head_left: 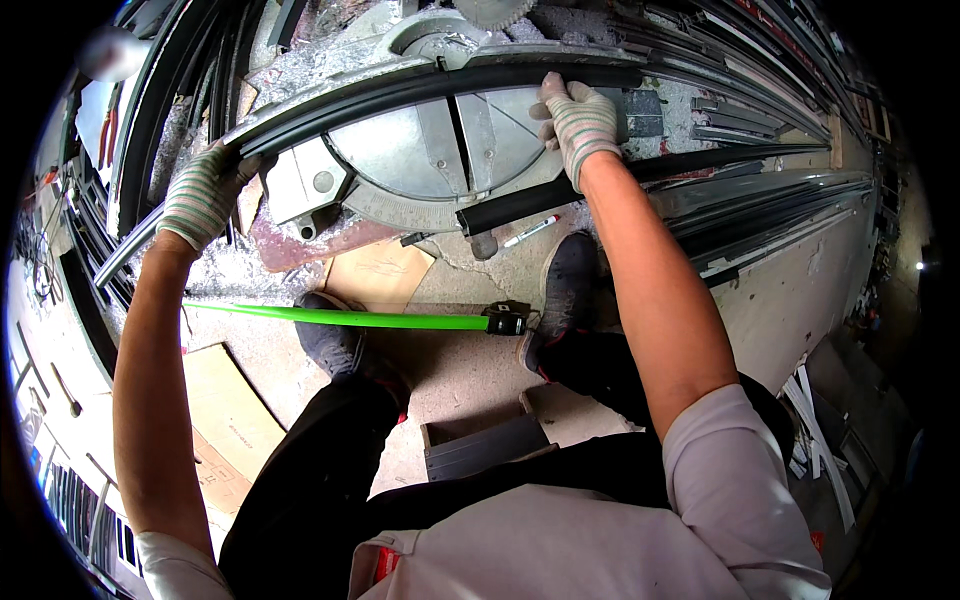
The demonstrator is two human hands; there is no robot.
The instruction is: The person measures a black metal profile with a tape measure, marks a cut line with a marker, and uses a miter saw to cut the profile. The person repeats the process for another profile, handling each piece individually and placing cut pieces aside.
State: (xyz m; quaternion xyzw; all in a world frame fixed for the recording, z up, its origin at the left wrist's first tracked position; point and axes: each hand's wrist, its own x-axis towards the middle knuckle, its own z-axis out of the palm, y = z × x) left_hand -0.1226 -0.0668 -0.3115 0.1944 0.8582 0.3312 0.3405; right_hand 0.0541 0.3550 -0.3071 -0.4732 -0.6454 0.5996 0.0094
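Observation:
A long dark metal profile lies along the fence of a mitre saw, across its round silver table and over the dark slot in it. My left hand, in a striped knit glove, has its fingers closed around the profile's left part. My right hand, gloved the same way, grips the profile toward its right part, fingertips on top of it. Part of a toothed saw blade shows at the top edge. A second dark profile slants in front of the saw, below my right hand.
On the floor, a tape measure has its green blade drawn out leftward. A marker pen and brown cardboard lie near my feet. Dark profiles crowd the left; more profiles are stacked right. A dark box-like piece sits between my legs.

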